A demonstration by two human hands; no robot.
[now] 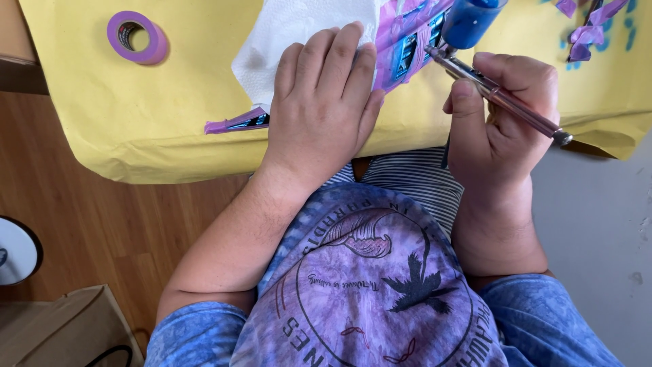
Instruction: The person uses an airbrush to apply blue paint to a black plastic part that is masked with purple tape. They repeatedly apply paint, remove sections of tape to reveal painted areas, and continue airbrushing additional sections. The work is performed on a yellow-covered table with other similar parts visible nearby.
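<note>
A wooden floor (88, 224) shows below a worktop covered in yellow paper (156, 115), its front edge curling down. On the paper lies a white paper towel (292, 34), thin and soft, apt to slide unless pressed. The left hand (322, 109) lies flat and open on it, palm down, beside a masked piece (407, 47) taped in purple and sprayed blue. The right hand (502, 122) is clenched around an airbrush (499, 98), its blue cup (468, 20) up by the piece. The airbrush looks a light, stiff, smooth metal barrel, best held mid-body like a pen. A tape roll (136, 37) sits far left.
</note>
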